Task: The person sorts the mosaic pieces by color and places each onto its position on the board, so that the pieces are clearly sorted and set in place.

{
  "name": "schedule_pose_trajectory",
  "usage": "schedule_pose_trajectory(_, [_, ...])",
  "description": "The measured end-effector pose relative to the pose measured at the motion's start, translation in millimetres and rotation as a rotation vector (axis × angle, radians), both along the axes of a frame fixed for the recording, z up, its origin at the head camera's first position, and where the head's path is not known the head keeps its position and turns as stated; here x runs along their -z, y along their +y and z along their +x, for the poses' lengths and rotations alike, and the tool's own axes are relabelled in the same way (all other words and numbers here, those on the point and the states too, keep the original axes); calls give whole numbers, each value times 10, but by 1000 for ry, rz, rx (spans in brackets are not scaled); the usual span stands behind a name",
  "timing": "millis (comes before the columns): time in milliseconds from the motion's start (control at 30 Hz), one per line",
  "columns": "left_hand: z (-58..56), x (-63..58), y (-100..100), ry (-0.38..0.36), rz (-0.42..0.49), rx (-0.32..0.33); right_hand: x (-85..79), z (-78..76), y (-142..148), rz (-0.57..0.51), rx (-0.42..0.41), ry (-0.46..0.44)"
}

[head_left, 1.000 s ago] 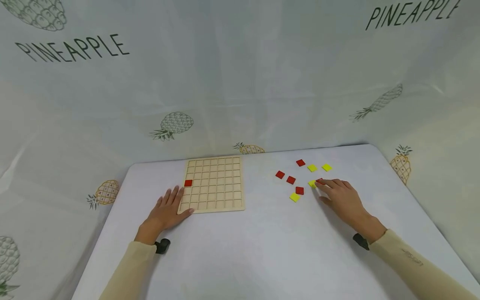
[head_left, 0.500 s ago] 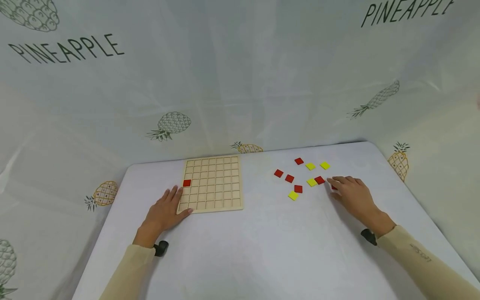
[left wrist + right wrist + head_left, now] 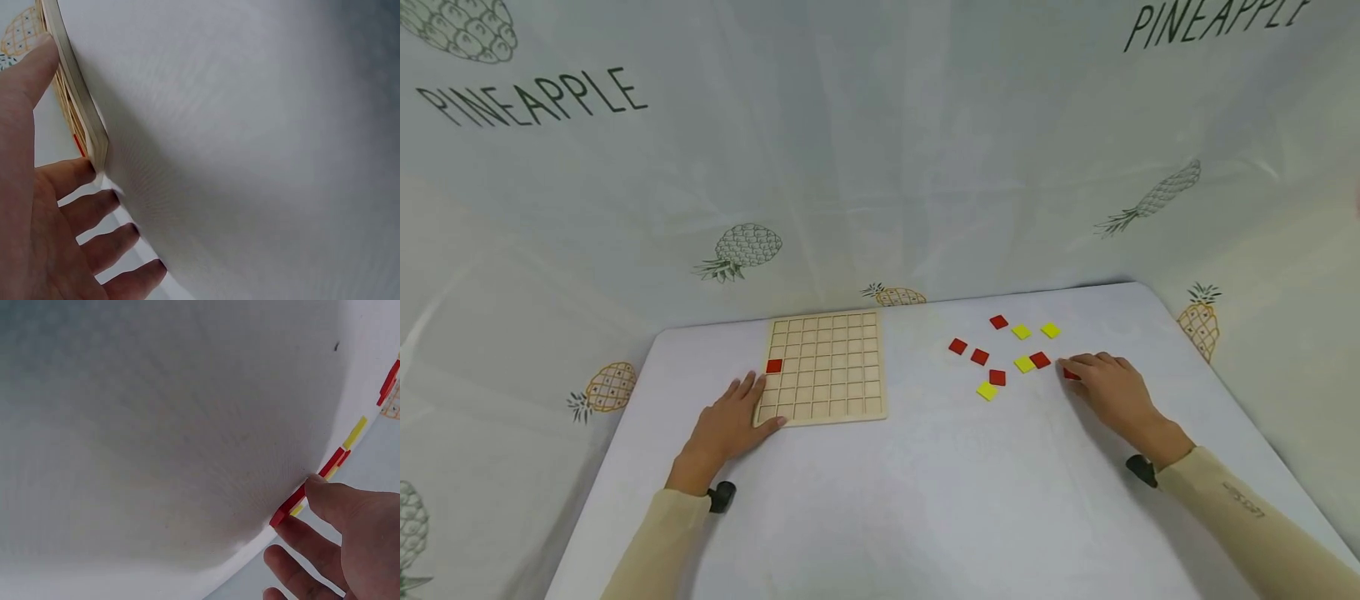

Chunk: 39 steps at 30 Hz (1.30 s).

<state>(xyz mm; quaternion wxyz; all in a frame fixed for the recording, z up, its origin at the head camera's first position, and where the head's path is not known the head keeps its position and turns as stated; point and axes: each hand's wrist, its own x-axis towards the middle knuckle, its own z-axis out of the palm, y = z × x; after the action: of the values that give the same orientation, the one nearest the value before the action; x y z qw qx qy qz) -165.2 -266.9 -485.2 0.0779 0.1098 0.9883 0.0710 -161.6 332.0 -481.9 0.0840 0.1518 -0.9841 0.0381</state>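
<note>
Currently, left hand [image 3: 727, 423], fingers extended, touches board [image 3: 831, 375] at 8 o'clock; right hand [image 3: 1108, 390] pinches one red tile [image 3: 289, 505] off board's 3 o'clock. Five loose red tiles [image 3: 980, 357], four yellow tiles [image 3: 1025, 364] lie between; inset red tile [image 3: 773, 366]: 9 o'clock.

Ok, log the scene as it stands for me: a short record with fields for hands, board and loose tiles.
Left hand: thumb at the near edge of the board, fingers by its left edge
Right hand: pinches a red tile, thumb and index finger
On board: one placed red tile, leftmost column
Loose red tiles: five
Loose yellow tiles: four
</note>
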Motion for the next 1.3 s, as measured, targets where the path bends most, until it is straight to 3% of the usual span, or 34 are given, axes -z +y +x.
schedule_pose_trajectory(467, [-32, 53, -27, 2, -5, -3, -22, -37, -52, 26, -28, 30])
schedule_pose_trajectory(767, [6, 16, -5, 15, 6, -2, -16, -31, -66, 57, -49, 82])
schedule_pose_trajectory(900, [14, 14, 0, 19, 3, 7, -95, -19, -124, 47, -66, 100])
schedule_pose_trajectory(1033, [15, 15, -1, 29, -5, 9, -236, -25, -269, 8, -126, 178])
schedule_pose_trajectory(1133, [12, 24, -2, 34, -12, 7, -343, -35, -442, -11, -173, 219])
schedule_pose_trajectory(1300, [15, 44, 2, 41, -22, 8, -450, -70, -812, -5, -229, 213])
